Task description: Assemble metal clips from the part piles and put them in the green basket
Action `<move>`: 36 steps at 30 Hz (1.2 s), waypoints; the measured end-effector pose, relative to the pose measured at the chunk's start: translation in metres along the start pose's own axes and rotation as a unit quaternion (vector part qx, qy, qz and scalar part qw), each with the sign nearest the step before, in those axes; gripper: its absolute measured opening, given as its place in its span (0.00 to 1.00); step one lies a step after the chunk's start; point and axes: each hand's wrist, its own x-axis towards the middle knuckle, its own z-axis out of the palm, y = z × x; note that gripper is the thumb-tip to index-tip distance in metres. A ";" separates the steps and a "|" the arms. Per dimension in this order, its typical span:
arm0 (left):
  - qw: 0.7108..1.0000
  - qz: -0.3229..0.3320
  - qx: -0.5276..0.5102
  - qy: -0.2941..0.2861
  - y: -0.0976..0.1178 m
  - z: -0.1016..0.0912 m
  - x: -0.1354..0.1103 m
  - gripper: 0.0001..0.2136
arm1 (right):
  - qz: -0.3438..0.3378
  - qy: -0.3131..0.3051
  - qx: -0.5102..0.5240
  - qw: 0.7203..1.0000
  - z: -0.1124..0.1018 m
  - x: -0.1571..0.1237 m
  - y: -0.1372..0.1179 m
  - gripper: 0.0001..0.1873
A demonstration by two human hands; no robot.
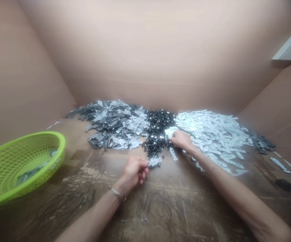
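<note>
Stamped metal piece is sitting at the fingertips of the left hand, which is clenched and pinching one end, with the piece sticking out to the right, just above the wooden worktable. Bangle is circling the left wrist. Right hand is reaching forward, palm down, with its fingers resting where the silver metal pile meets the black small-parts pile; whether it is grasping a piece, I cannot tell. Black pile is spreading between the silver pile and the grey metal pile, and it ends just beyond the left hand's fingertips. Loose silver plate is lying just beside the black pile, near the right hand. Green plastic basket is sitting at the left of the table, well apart from the hands, with grey pieces lying inside. Thin black wires are lying scattered over the worn tabletop. Small dark pile is sitting past the silver pile's right end. Cardboard walls are rising around the back of the table, with a white box up on the right.
</note>
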 end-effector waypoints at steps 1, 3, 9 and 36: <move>1.000 0.000 -0.002 0.001 0.000 0.000 0.000 0.05 | 0.005 -0.002 0.002 1.000 -0.001 0.001 -0.001 0.08; 1.000 -0.001 -0.004 -0.001 -0.001 0.000 0.001 0.05 | 0.013 -0.003 0.008 1.000 -0.003 0.002 -0.001 0.07; 1.000 0.000 -0.006 0.003 0.000 0.001 0.000 0.05 | 0.025 -0.009 0.058 0.998 -0.009 0.002 0.001 0.11; 0.999 0.022 0.015 -0.036 0.000 -0.002 0.000 0.06 | -0.187 -0.134 0.066 0.971 -0.021 -0.115 0.002 0.15</move>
